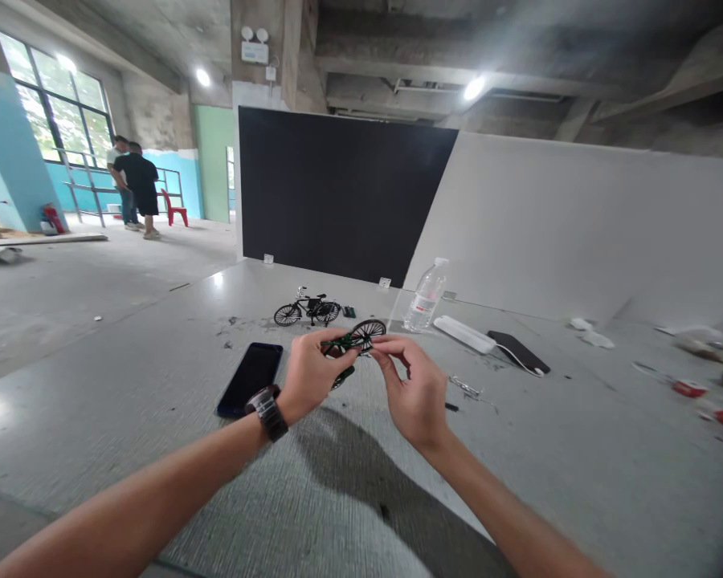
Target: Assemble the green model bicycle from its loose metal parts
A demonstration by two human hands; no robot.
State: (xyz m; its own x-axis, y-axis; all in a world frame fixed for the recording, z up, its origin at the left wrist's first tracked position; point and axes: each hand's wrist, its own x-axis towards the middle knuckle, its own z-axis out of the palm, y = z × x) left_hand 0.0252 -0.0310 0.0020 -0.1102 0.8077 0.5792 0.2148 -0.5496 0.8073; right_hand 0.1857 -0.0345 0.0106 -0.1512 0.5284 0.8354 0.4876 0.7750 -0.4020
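Observation:
My left hand (318,365), with a watch on its wrist, is closed around a small model bicycle (341,342) with a dark green frame. One black spoked wheel (370,331) sticks up past the fingertips. My right hand (414,384) is closed in a pinch right at the lower edge of that wheel, and whatever lies between its fingertips is too small to make out. Behind the hands a second, black model bicycle (310,307) stands upright on the table. Small silver parts (467,388) lie to the right of my right hand.
A dark phone (250,379) lies left of my left hand. Beyond my right hand are a clear plastic bottle (425,297), a white bar (465,334) and a black flat device (518,353) with a white cable. A black panel (343,197) rises behind. Two people (133,181) stand far left.

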